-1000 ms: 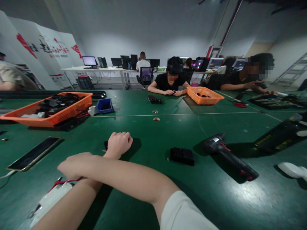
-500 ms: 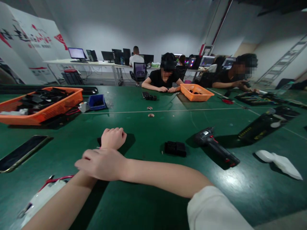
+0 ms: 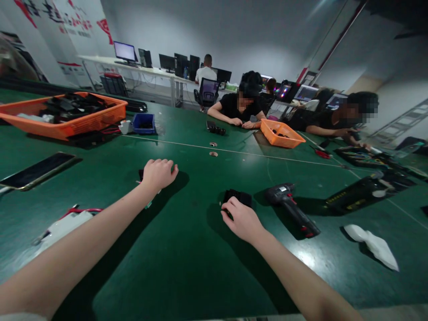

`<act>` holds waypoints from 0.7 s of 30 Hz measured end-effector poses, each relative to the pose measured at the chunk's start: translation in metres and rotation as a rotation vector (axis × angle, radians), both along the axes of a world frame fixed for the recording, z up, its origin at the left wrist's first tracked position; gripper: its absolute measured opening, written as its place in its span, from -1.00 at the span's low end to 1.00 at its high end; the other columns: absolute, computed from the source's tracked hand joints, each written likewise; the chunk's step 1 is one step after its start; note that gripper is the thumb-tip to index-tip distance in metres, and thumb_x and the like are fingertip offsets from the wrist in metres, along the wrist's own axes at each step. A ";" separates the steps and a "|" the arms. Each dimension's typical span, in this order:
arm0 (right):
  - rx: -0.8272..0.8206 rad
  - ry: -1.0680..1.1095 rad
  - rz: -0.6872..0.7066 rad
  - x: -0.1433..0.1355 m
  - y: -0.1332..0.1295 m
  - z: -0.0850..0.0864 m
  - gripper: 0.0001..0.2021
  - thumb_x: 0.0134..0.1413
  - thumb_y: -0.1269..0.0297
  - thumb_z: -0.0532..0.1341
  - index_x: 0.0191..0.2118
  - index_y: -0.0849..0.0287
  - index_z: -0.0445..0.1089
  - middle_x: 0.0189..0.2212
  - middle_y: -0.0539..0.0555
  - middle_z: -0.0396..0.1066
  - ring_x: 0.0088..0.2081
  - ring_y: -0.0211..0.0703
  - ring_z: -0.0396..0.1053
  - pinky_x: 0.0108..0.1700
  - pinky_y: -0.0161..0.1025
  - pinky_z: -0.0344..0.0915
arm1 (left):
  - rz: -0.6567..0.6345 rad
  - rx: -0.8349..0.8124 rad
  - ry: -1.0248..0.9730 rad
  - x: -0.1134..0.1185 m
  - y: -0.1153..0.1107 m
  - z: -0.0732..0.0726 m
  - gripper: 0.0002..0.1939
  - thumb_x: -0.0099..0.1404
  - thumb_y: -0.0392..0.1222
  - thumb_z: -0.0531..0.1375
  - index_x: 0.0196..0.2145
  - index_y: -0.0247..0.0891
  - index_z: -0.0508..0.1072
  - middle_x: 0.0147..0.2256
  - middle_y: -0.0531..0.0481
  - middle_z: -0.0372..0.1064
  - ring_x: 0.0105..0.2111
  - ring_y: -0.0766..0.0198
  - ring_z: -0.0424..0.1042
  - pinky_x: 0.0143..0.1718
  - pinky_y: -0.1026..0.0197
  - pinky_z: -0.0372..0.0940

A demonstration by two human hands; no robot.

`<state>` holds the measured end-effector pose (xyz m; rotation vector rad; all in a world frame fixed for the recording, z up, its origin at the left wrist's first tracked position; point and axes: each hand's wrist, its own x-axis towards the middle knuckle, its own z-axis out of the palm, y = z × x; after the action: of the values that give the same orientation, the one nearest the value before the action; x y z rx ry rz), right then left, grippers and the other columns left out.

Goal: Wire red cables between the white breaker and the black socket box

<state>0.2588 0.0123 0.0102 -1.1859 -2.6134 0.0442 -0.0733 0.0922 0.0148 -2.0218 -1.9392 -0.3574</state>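
My left hand [image 3: 158, 173] is over the green table at centre left, fingers curled down, partly covering a small dark object [image 3: 141, 174]. What its fingers hold, if anything, is hidden. Near the middle, my right hand [image 3: 241, 217] has its fingers curled at the near side of a black block-like part [image 3: 243, 197]. Whether they grip the part cannot be made out. To the right of this hand lies a black and red power screwdriver [image 3: 292, 209]. A white cable-like bundle with red wires [image 3: 68, 227] lies beside my left forearm.
An orange basket of black parts [image 3: 100, 117], a blue bin [image 3: 144, 124] and a phone [image 3: 40, 170] are at left. At right are a black bottle [image 3: 354, 194] and a white object [image 3: 372, 245]. Two people sit across the table by another orange basket [image 3: 284, 140].
My right hand has moved off my left wrist, rightward to the black part. My left hand stays near the dark object. The camera view has tilted.
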 end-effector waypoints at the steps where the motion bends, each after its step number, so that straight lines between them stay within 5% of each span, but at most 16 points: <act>1: -0.007 0.007 -0.001 -0.002 0.000 0.000 -0.86 0.32 0.32 0.15 -0.11 0.22 0.41 -0.16 0.15 0.40 -0.36 -0.19 0.43 -0.42 -0.26 0.39 | 0.011 0.014 -0.002 0.002 -0.002 0.001 -0.45 0.46 0.04 -0.15 -0.31 -0.33 0.53 -0.30 -0.25 0.52 -0.24 -0.02 0.50 -0.20 0.04 0.17; 13: -0.088 0.100 0.017 -0.015 -0.005 -0.002 -0.78 0.35 0.28 0.13 0.02 0.21 0.36 -0.04 0.14 0.36 -0.40 -0.29 0.39 -0.44 -0.29 0.39 | 0.015 0.008 0.041 0.008 -0.007 0.005 -0.40 0.45 0.07 -0.16 -0.31 -0.36 0.56 -0.32 -0.30 0.53 -0.26 -0.07 0.50 -0.20 0.00 0.17; 21: -0.066 0.143 0.007 -0.015 -0.005 -0.001 -0.72 0.34 0.29 0.13 0.10 0.20 0.30 0.01 0.19 0.32 -0.39 -0.28 0.39 -0.46 -0.31 0.37 | -0.105 0.034 0.144 0.015 -0.027 0.039 -0.52 0.43 0.04 -0.07 -0.24 -0.33 0.53 -0.25 -0.27 0.51 -0.15 -0.09 0.46 -0.15 -0.03 0.20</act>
<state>0.2440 0.0074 0.0090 -1.1509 -2.5088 0.2095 -0.0588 0.0655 0.0540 -2.0715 -1.7357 -0.2596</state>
